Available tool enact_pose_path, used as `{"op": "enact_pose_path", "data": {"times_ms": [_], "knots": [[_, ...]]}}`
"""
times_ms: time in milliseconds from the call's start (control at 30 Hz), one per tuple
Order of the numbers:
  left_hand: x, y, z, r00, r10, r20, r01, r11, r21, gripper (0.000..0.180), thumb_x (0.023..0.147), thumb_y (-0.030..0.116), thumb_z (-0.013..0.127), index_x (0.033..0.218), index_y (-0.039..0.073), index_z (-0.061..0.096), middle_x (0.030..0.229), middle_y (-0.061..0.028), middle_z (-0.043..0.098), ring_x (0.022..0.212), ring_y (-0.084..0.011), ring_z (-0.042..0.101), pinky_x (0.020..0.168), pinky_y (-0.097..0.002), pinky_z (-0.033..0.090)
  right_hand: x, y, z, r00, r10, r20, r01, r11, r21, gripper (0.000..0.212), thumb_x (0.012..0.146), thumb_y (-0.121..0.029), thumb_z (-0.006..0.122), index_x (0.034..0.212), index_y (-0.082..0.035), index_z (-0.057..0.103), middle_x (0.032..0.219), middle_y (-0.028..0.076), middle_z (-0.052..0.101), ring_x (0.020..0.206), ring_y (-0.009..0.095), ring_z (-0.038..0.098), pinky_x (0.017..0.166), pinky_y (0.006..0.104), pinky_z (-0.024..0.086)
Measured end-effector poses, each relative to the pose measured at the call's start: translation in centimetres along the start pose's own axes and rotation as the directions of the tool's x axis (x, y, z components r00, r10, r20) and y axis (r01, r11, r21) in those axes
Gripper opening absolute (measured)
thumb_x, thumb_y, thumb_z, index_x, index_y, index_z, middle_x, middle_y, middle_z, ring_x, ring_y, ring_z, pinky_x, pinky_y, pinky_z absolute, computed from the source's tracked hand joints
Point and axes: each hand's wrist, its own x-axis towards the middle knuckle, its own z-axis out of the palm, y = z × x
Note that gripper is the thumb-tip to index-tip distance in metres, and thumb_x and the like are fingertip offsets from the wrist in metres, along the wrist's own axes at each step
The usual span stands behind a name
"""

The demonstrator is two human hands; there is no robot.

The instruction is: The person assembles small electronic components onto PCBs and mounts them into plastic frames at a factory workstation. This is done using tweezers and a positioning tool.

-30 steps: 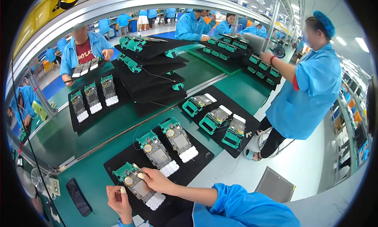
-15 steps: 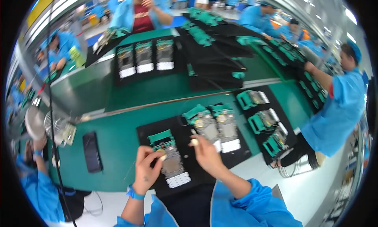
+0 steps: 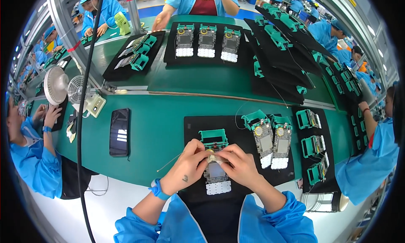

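Observation:
My left hand (image 3: 188, 166) and my right hand (image 3: 241, 163) meet over a circuit board (image 3: 218, 188) with a green plastic frame (image 3: 213, 136) at its far end. Thumbs and fingers of both are pinched together. Small cream-coloured bits (image 3: 212, 158) show at the touching fingertips; whether these are finger covers or held parts I cannot tell. A thin wire (image 3: 169, 163) sticks out leftward beside my left hand. Under the fingers, the middle of the board is hidden. The board lies on a black mat (image 3: 196, 126), its white dotted end toward me.
Two similar boards (image 3: 264, 142) lie to the right on the mat. Farther right is a black mat with several framed boards (image 3: 313, 146). A phone (image 3: 120, 132) and small fans (image 3: 56, 85) are at left. Beyond the table's rail, more boards (image 3: 206, 40) lie on mats. Co-workers sit around.
My hands were apart, each with a cream-coloured bit at the fingertips; now they have come together over the board. The whole view has shifted, so the table appears farther right.

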Motion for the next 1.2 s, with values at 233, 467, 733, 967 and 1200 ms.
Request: {"op": "enact_pose_path", "data": {"times_ms": [233, 467, 733, 967, 1200], "knots": [[-0.3, 0.1, -0.3, 0.999, -0.048, 0.026, 0.049, 0.997, -0.060, 0.027, 0.076, -0.010, 0.063, 0.101, -0.002, 0.064, 0.093, -0.0115, 0.046, 0.081, -0.0244, 0.053, 0.069, -0.0325, 0.047, -0.1, 0.2, -0.5, 0.954, -0.296, 0.053, 0.299, 0.916, -0.266, 0.034, 0.064, -0.012, 0.073, 0.097, -0.008, 0.064, 0.088, 0.000, 0.056, 0.060, 0.012, 0.060, 0.049, 0.0244, 0.046], [-1.2, -1.6, 0.1, 0.997, 0.057, -0.050, -0.059, 0.998, -0.038, 0.027, 0.074, -0.006, 0.068, 0.099, 0.002, 0.066, 0.096, -0.0089, 0.045, 0.082, -0.0209, 0.054, 0.068, -0.0300, 0.049, 0.1, -0.4, 0.0, 0.999, -0.048, 0.014, 0.048, 0.999, 0.012, 0.031, 0.062, -0.009, 0.074, 0.092, -0.006, 0.065, 0.086, 0.003, 0.058, 0.055, 0.015, 0.058, 0.047, 0.0255, 0.046], [-0.8, -2.0, 0.3, 0.993, 0.110, -0.038, -0.111, 0.993, -0.025, 0.022, 0.074, 0.001, 0.073, 0.095, 0.002, 0.066, 0.094, -0.0089, 0.045, 0.080, -0.0210, 0.054, 0.068, -0.0298, 0.050, -0.6, -0.5, 0.0, 0.942, 0.293, 0.161, -0.334, 0.853, 0.400, 0.025, 0.073, 0.002, 0.066, 0.097, 0.004, 0.062, 0.086, 0.005, 0.054, 0.065, 0.009, 0.051, 0.053, 0.0225, 0.040], [-0.2, -1.3, -0.4, 0.994, 0.066, 0.086, -0.072, 0.995, 0.069, 0.022, 0.074, 0.003, 0.070, 0.094, 0.001, 0.062, 0.092, -0.0106, 0.044, 0.084, -0.0261, 0.049, 0.069, -0.0335, 0.045, -0.5, -0.5, -0.8, 0.935, 0.314, 0.163, -0.351, 0.879, 0.323, 0.027, 0.076, 0.000, 0.066, 0.103, 0.001, 0.063, 0.091, 0.006, 0.055, 0.075, 0.010, 0.061, 0.055, 0.0219, 0.048], [0.1, -1.0, -0.9, 0.990, 0.084, 0.111, -0.091, 0.994, 0.055, 0.024, 0.074, 0.001, 0.069, 0.097, 0.001, 0.062, 0.089, -0.0103, 0.046, 0.080, -0.0245, 0.051, 0.065, -0.0325, 0.045, -0.4, -0.6, -0.1, 0.995, 0.035, 0.094, -0.033, 0.999, -0.023, 0.024, 0.070, -0.005, 0.070, 0.093, -0.005, 0.065, 0.086, 0.002, 0.056, 0.057, 0.013, 0.059, 0.049, 0.0241, 0.048]]}}
